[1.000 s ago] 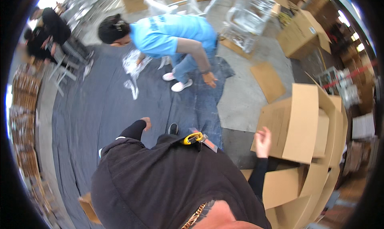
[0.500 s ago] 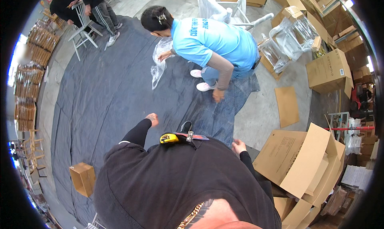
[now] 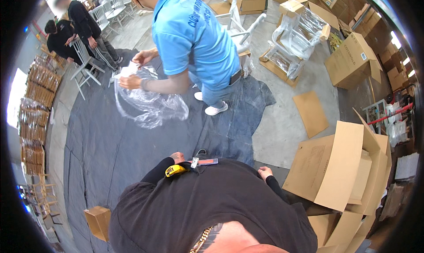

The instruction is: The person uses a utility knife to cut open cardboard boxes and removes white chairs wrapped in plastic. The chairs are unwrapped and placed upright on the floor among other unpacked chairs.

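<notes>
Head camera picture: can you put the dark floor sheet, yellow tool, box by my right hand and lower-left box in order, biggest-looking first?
1. Dark floor sheet
2. Box by your right hand
3. Lower-left box
4. Yellow tool

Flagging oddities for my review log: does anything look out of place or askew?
Mildly: a flat cardboard sheet lies loose on the grey floor between open cartons, and the dark tarp has a crooked right edge.

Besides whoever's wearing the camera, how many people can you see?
3: a person in blue, upper centre; a person in dark clothes and another in black beside them, upper left. Others may be hidden.
</notes>
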